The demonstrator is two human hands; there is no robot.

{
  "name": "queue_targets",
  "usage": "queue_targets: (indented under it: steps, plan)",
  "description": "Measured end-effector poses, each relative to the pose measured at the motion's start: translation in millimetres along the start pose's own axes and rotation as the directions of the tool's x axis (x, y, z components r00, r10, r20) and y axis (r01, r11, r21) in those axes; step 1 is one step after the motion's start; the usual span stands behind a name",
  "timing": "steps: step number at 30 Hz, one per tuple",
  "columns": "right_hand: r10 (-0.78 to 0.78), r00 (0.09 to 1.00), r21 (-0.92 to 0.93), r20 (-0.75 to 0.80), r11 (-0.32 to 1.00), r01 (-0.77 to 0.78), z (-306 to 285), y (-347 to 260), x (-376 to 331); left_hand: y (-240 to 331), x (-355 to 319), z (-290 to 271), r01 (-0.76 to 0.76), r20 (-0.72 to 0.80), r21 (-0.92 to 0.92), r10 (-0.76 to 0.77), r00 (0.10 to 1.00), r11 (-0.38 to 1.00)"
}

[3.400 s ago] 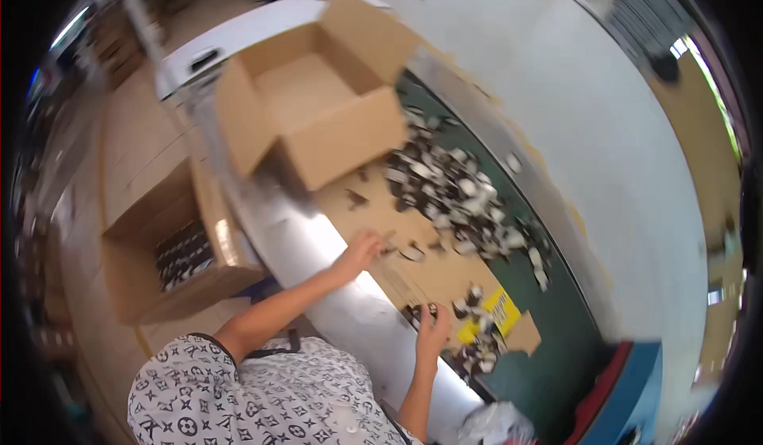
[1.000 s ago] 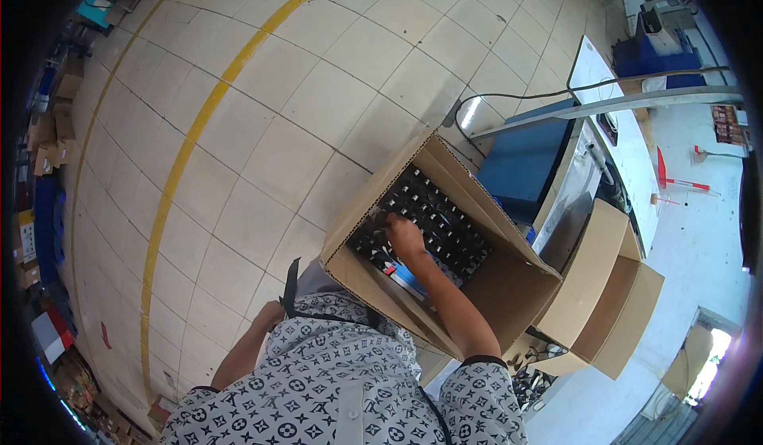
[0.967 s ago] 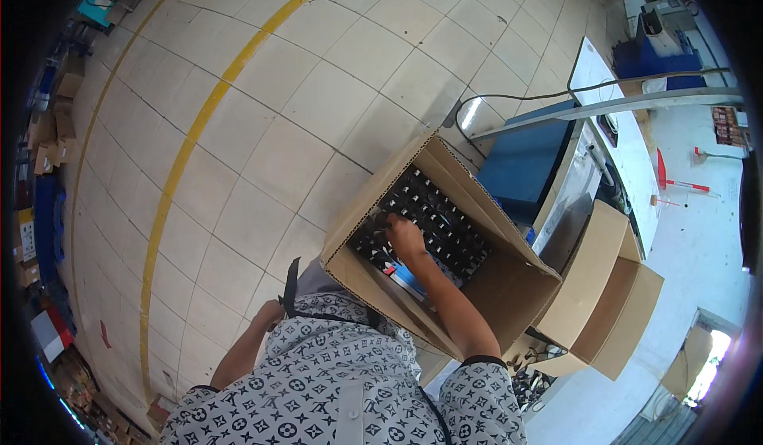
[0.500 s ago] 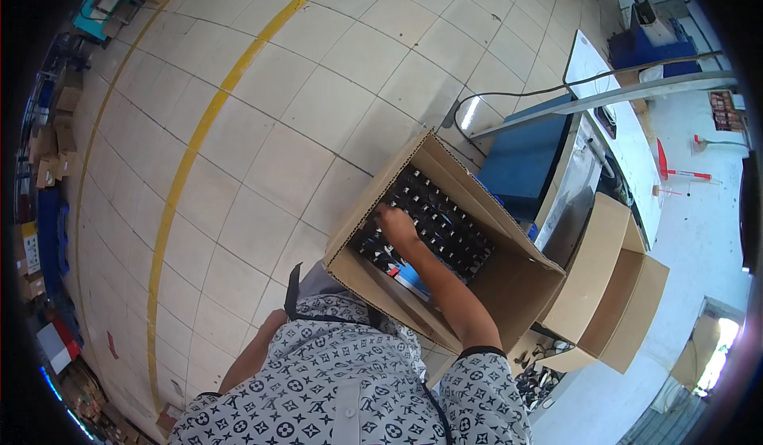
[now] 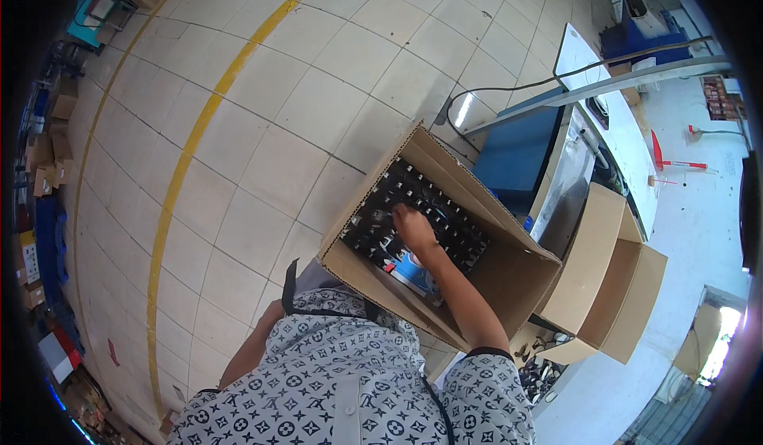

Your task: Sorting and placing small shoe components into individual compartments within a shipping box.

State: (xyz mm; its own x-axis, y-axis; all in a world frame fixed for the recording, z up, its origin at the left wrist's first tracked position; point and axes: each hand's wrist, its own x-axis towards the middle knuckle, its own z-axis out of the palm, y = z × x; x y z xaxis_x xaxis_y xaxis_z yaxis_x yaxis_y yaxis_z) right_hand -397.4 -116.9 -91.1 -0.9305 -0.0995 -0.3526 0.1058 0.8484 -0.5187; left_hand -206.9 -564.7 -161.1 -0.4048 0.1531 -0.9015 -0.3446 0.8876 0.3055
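An open cardboard box (image 5: 517, 282) stands in front of me, slightly right, tilted in the view. Inside it lie rows of small black parts with pale metallic tips (image 5: 441, 207). My right hand (image 5: 413, 226) reaches down into the box over these rows. Its fingers are drawn together and point down among the parts; whether a part is between them is hidden. A blue and white card or packet (image 5: 413, 272) with a red spot lies beside my wrist, at the box's near side. My left forearm hangs by my side, and the hand itself is hidden behind my shirt.
A second open cardboard box (image 5: 616, 286) stands to the right. Below it are loose dark parts (image 5: 543, 373). Beyond the boxes are a blue cabinet (image 5: 513, 155), a white-topped table (image 5: 624, 139) and a hanging cable. A yellow line (image 5: 203, 119) crosses the tiled floor at left.
My right hand has shifted a little right and nearer to me over the rows of parts. The whole view has turned slightly.
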Motion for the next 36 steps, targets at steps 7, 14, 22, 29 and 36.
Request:
queue_targets:
  steps: [7, 14, 22, 29, 36]
  plan:
    - [0.032, 0.979, -0.301, 0.199, 0.953, 0.03, 24, 13, -3, 15, 7, -14, -0.057, -0.032, 0.031, 0.058, 0.998, 0.998]
    - [0.011, 0.986, -0.148, 0.165, 0.989, 0.013, 23, 6, -14, 15, 10, -31, -0.086, -0.077, 0.053, 0.09, 0.993, 0.995]
    - [-0.023, 0.994, -0.054, 0.103, 0.998, 0.029, 29, 3, 6, 22, 12, -44, -0.128, -0.082, 0.084, 0.135, 0.988, 0.988]
    - [0.076, 0.997, -0.136, 0.033, 0.988, -0.071, -1, 5, -31, 21, 7, -43, -0.136, -0.07, 0.087, 0.143, 0.987, 0.987]
    - [0.132, 0.974, -0.172, 0.182, 0.98, -0.101, 18, 40, -57, 31, 17, -42, -0.191, -0.058, 0.097, 0.197, 0.979, 0.977]
